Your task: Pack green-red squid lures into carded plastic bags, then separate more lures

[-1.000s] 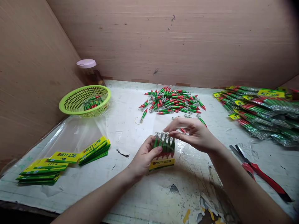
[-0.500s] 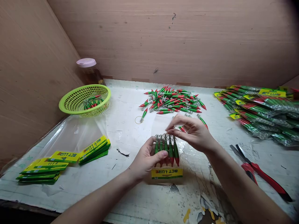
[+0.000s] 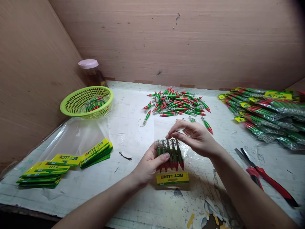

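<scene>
I see my left hand (image 3: 149,163) clasp the clear lure packet (image 3: 170,159) low over the desk (image 3: 133,130), while my right hand (image 3: 197,138) pinches its open top. It looks light, slippery and floppy; grip the stiff yellow header card (image 3: 172,178). The lures' long axes run away from me, red tips toward me.

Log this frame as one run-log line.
left hand: grips lure pack | right hand: pinches pack top | table: loose lures behind
</scene>
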The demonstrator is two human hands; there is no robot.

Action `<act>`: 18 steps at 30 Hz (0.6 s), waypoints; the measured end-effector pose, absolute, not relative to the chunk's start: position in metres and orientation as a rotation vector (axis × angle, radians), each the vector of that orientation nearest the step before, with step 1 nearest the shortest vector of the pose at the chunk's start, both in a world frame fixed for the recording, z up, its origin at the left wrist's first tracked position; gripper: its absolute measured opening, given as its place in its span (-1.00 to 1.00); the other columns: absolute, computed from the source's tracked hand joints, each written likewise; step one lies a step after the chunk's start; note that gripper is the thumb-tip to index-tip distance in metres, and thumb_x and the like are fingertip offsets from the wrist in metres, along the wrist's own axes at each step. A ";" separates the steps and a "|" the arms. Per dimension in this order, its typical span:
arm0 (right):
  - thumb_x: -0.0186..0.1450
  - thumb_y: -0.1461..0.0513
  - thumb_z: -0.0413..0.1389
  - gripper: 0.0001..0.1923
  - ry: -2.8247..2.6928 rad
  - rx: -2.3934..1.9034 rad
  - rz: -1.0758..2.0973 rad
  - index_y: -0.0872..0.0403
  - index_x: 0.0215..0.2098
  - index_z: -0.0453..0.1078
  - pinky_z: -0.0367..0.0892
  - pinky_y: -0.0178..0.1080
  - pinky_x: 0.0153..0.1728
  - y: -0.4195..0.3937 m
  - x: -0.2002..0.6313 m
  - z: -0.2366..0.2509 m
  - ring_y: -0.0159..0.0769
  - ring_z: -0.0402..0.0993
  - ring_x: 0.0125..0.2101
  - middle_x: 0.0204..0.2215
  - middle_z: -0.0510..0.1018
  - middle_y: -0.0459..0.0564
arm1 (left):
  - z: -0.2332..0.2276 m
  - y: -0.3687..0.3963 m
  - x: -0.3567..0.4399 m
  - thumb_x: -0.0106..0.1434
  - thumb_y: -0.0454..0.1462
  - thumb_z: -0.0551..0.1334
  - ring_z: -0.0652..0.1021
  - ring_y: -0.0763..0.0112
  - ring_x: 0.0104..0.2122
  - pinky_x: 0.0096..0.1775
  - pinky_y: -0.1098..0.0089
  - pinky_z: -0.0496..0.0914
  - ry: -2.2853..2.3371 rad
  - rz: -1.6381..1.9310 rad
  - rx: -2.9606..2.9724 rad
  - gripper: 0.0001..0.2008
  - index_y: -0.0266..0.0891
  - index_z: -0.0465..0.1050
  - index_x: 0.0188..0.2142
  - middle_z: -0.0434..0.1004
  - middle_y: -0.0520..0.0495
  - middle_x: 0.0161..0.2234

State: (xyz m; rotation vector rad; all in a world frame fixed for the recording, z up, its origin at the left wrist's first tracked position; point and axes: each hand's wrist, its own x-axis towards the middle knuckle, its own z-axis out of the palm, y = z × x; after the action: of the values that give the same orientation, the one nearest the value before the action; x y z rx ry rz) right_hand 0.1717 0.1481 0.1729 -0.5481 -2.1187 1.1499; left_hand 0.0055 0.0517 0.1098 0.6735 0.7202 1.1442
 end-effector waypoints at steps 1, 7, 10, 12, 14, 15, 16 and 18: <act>0.35 0.25 0.05 -0.86 -2.110 -0.551 1.169 0.15 -0.24 0.41 0.32 -0.23 -0.25 0.148 0.172 0.173 -0.30 0.43 -0.29 -0.33 0.49 0.05 | 0.109 0.051 0.006 0.19 -0.25 0.33 0.45 0.27 -0.14 -0.07 0.30 0.35 0.725 1.146 0.666 -0.68 -0.23 0.31 -0.10 0.40 -0.09 -0.13; 0.34 0.25 0.08 -0.88 -2.076 -0.578 1.236 0.15 -0.25 0.40 0.33 -0.25 -0.27 0.147 0.172 0.174 -0.32 0.46 -0.32 -0.37 0.52 0.03 | 0.113 0.055 0.003 0.19 -0.23 0.34 0.45 0.23 -0.10 -0.05 0.29 0.34 0.763 1.128 0.765 -0.62 -0.21 0.31 -0.04 0.43 -0.12 -0.10; 0.29 0.23 0.14 -0.89 -1.919 -0.598 1.274 0.14 -0.28 0.42 0.35 -0.25 -0.24 0.150 0.172 0.172 -0.27 0.44 -0.20 -0.25 0.51 0.08 | 0.116 0.058 0.001 0.21 -0.23 0.33 0.45 0.22 -0.08 -0.04 0.31 0.33 0.781 1.112 0.856 -0.66 -0.28 0.34 -0.07 0.45 -0.16 -0.11; 0.27 0.22 0.17 -0.88 -1.832 -0.619 1.325 0.15 -0.31 0.44 0.37 -0.27 -0.26 0.151 0.171 0.171 -0.30 0.43 -0.23 -0.23 0.51 0.09 | 0.118 0.060 0.000 0.20 -0.21 0.33 0.47 0.23 -0.10 -0.05 0.32 0.34 0.802 1.114 0.875 -0.68 -0.31 0.35 -0.10 0.47 -0.17 -0.13; 0.27 0.21 0.16 -0.86 -1.799 -0.636 1.404 0.16 -0.33 0.44 0.38 -0.30 -0.33 0.152 0.170 0.171 -0.35 0.44 -0.34 -0.32 0.53 0.06 | 0.119 0.062 -0.001 0.19 -0.21 0.34 0.48 0.23 -0.14 -0.07 0.31 0.35 0.836 1.133 0.892 -0.69 -0.31 0.36 -0.15 0.48 -0.15 -0.15; 0.28 0.20 0.16 -0.85 -1.792 -0.637 1.439 0.16 -0.34 0.43 0.38 -0.30 -0.35 0.151 0.170 0.172 -0.37 0.44 -0.39 -0.37 0.53 0.04 | 0.119 0.062 -0.002 0.18 -0.21 0.33 0.49 0.25 -0.18 -0.10 0.31 0.36 0.857 1.136 0.913 -0.71 -0.31 0.36 -0.18 0.49 -0.14 -0.20; 0.28 0.20 0.15 -0.84 -1.786 -0.630 1.465 0.16 -0.35 0.42 0.39 -0.30 -0.36 0.150 0.170 0.173 -0.36 0.45 -0.41 -0.41 0.53 0.03 | 0.120 0.062 -0.002 0.19 -0.21 0.32 0.50 0.26 -0.23 -0.14 0.32 0.37 0.875 1.132 0.947 -0.74 -0.31 0.36 -0.21 0.50 -0.13 -0.25; 0.28 0.21 0.16 -0.86 -1.769 -0.610 1.485 0.16 -0.36 0.41 0.41 -0.29 -0.35 0.145 0.171 0.179 -0.33 0.49 -0.39 -0.44 0.53 0.02 | 0.121 0.060 -0.004 0.24 -0.21 0.28 0.50 0.28 -0.29 -0.18 0.32 0.38 0.895 1.144 1.040 -0.78 -0.31 0.36 -0.21 0.49 -0.13 -0.29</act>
State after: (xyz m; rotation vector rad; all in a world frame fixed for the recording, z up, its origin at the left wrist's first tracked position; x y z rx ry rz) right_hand 0.1709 0.1447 0.1786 -0.6105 -1.7687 1.4855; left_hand -0.0043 0.0605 0.1214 1.0398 0.8947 1.1442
